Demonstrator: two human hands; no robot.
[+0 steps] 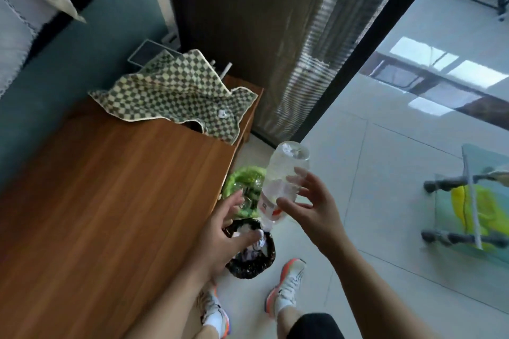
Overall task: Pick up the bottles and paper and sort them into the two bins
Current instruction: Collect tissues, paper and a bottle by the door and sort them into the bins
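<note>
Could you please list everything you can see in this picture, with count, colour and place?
Bottle: one, clear plastic with a white label, upside down at the right hand's fingertips, above the bins.
Green-lined bin: one, on the floor beside the cabinet, clear bottles inside.
Black-lined bin: one, on the floor nearer the feet, crumpled white paper inside.
Cabinet: one, brown wood, left.
Checked cloth: one, green and cream, on the cabinet's far end.
Glass table: one, far right, yellow shape showing through it.
Shoes: two, white and orange, on the floor.
Left hand: open, over the black-lined bin.
Right hand: fingers spread around the bottle.
</note>
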